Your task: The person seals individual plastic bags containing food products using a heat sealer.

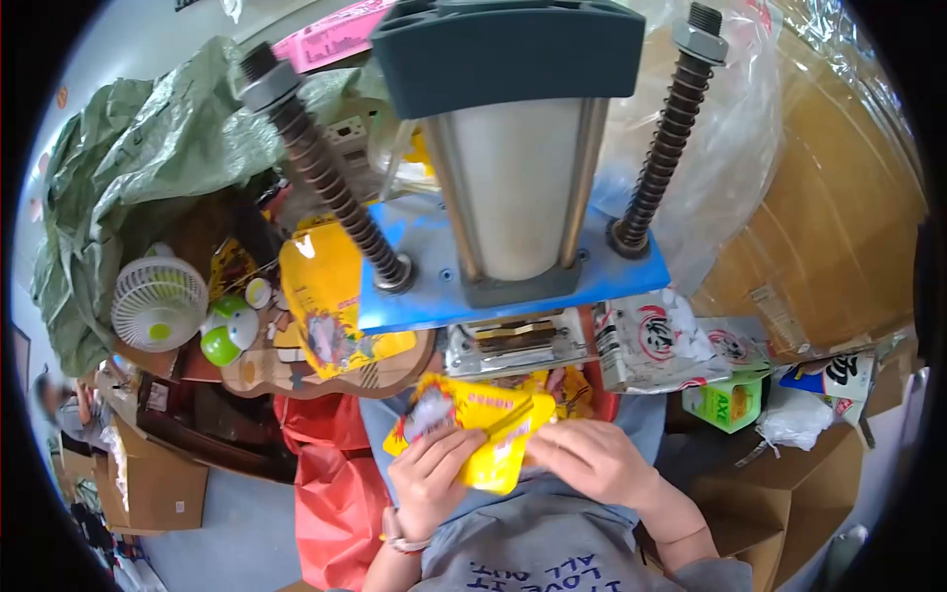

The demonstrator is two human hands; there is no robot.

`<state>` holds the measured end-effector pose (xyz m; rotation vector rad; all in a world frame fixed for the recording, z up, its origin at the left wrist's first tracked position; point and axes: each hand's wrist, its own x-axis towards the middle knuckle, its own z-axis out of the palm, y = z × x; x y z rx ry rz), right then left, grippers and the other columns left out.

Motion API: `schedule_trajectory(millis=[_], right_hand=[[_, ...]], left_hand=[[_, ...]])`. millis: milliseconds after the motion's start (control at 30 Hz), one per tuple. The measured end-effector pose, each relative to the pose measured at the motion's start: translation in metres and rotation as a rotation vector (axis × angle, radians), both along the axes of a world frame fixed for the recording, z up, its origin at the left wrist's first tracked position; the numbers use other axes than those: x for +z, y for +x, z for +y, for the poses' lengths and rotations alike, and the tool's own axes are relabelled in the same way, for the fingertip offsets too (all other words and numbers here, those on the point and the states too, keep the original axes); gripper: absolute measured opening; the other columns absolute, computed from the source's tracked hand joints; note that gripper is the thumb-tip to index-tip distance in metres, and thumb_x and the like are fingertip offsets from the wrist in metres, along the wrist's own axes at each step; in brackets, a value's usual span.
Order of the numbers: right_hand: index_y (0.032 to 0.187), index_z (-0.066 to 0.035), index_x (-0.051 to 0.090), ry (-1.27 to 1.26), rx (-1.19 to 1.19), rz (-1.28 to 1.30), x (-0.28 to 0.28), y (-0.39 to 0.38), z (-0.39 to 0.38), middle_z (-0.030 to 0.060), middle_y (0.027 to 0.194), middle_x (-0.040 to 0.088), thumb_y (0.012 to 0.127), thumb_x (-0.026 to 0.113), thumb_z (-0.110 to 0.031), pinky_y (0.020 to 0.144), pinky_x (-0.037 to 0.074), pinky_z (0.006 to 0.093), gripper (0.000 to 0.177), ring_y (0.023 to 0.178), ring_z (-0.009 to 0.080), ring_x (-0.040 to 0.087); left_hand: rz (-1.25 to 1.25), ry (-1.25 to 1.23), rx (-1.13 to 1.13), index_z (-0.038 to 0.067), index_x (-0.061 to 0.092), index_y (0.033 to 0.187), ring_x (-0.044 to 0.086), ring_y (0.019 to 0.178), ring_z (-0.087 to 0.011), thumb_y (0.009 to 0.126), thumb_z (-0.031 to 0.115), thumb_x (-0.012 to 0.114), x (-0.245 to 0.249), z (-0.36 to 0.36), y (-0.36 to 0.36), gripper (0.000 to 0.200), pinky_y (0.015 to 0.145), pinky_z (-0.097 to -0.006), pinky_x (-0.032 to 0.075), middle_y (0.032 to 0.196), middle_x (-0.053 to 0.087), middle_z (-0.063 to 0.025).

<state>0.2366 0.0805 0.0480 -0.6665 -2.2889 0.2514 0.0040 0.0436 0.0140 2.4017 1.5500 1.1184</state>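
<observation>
A yellow printed bag is held between my two hands, low in the middle of the view. My left hand is closed on the bag's left part, its fingers over the print. At the bag's right edge, my right hand pinches it with thumb and fingers. Just beyond the bag sits a metal die block under the blue plate of a press. More yellow packets lie in a red container behind my right hand. Another yellow bag rests left of the press.
Spring rods and a cylinder rise above the plate. A small white fan and green plastic sheet are at left. Cartons stand right, beside a white box of scraps. A red bag hangs at lower left.
</observation>
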Motion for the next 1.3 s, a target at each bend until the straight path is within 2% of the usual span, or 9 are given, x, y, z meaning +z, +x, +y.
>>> schedule_trajectory(millis=[133, 333, 467, 667, 733, 867, 1067, 1167, 1300], right_hand=[[0.108, -0.005, 0.069, -0.155, 0.074, 0.161, 0.003, 0.007, 0.001, 0.0071, 0.103, 0.067, 0.069, 0.087, -0.021, 0.073, 0.050, 0.0323, 0.045, 0.083, 0.0230, 0.063], [0.120, -0.002, 0.062, -0.234, -0.531, 0.115, 0.002, 0.034, 0.017, 0.0142, 0.116, 0.063, 0.076, 0.082, -0.022, 0.087, 0.048, 0.0400, 0.053, 0.104, 0.0320, 0.059], [0.122, -0.001, 0.059, -0.112, -0.984, -0.196, -0.020, 0.069, 0.052, 0.0185, 0.117, 0.060, 0.085, 0.070, -0.016, 0.089, 0.047, 0.0446, 0.042, 0.107, 0.0367, 0.056], [0.124, -0.001, 0.056, -0.239, -0.951, -0.474, -0.095, 0.073, 0.108, 0.0168, 0.119, 0.057, 0.086, 0.066, -0.017, 0.088, 0.047, 0.0453, 0.043, 0.106, 0.0365, 0.055], [0.118, 0.000, 0.057, -0.156, -0.797, -0.400, -0.098, 0.074, 0.110, 0.0175, 0.112, 0.057, 0.085, 0.061, -0.011, 0.085, 0.047, 0.0450, 0.036, 0.102, 0.0353, 0.056], [0.107, 0.002, 0.062, -0.278, -1.022, -0.267, -0.080, 0.066, 0.104, 0.0197, 0.117, 0.059, 0.084, 0.057, -0.006, 0.088, 0.047, 0.0482, 0.025, 0.107, 0.0374, 0.056], [0.127, 0.003, 0.053, -0.100, -0.947, -0.396, -0.093, 0.083, 0.087, 0.0199, 0.100, 0.062, 0.088, 0.061, -0.021, 0.086, 0.049, 0.0474, 0.047, 0.096, 0.0353, 0.061], [0.133, 0.004, 0.049, -0.312, -1.134, -0.204, -0.062, 0.079, 0.029, 0.0216, 0.088, 0.067, 0.096, 0.056, -0.026, 0.054, 0.052, 0.0444, 0.049, 0.068, 0.0336, 0.068], [0.114, 0.003, 0.059, -0.523, -1.408, -0.325, -0.058, 0.100, 0.028, 0.0210, 0.082, 0.068, 0.095, 0.055, -0.026, 0.053, 0.052, 0.0411, 0.035, 0.064, 0.0311, 0.068]], left_hand=[[-0.299, -0.236, -0.235, 0.004, 0.075, 0.102, 0.072, 0.083, -0.0234, 0.072, 0.007, 0.077, -0.004, 0.011, 0.009, 0.030, 0.074, -0.0320, 0.057, 0.094, 0.074, -0.0086], [-1.056, -0.939, 0.011, -0.003, 0.071, 0.105, 0.067, 0.081, -0.0093, 0.093, 0.014, 0.070, -0.060, 0.047, 0.036, 0.021, 0.072, -0.0236, 0.052, 0.096, 0.073, -0.0028], [-1.332, -1.033, 0.039, -0.005, 0.068, 0.109, 0.068, 0.087, -0.0116, 0.093, 0.010, 0.068, -0.053, 0.086, 0.037, 0.022, 0.077, -0.0258, 0.054, 0.102, 0.073, -0.0072], [-1.421, -0.994, -0.010, -0.001, 0.069, 0.109, 0.068, 0.088, -0.0119, 0.091, 0.011, 0.069, -0.059, 0.087, 0.034, 0.022, 0.078, -0.0245, 0.052, 0.104, 0.073, -0.0063], [-0.833, -0.903, 0.178, -0.001, 0.066, 0.116, 0.066, 0.098, -0.0156, 0.091, 0.015, 0.071, -0.056, 0.093, 0.004, 0.030, 0.086, -0.0299, 0.052, 0.111, 0.070, -0.0090], [0.372, -0.221, 0.655, 0.000, 0.041, 0.143, 0.029, 0.145, -0.0345, 0.094, 0.043, 0.061, -0.078, 0.095, -0.065, 0.068, 0.118, -0.0560, 0.011, 0.149, 0.040, -0.0225], [0.432, -0.489, 0.383, 0.013, 0.020, 0.157, 0.009, 0.152, -0.0326, 0.082, 0.051, 0.069, -0.101, 0.076, -0.098, 0.097, 0.117, -0.0587, -0.005, 0.163, 0.016, -0.0169], [0.411, -0.426, 0.373, 0.014, 0.018, 0.158, 0.005, 0.152, -0.0327, 0.077, 0.053, 0.072, -0.108, 0.076, -0.099, 0.104, 0.117, -0.0587, -0.006, 0.164, 0.013, -0.0134], [0.410, -0.421, 0.364, 0.015, 0.016, 0.158, 0.002, 0.152, -0.0324, 0.076, 0.052, 0.073, -0.112, 0.078, -0.103, 0.106, 0.115, -0.0625, -0.007, 0.164, 0.011, -0.0124]])
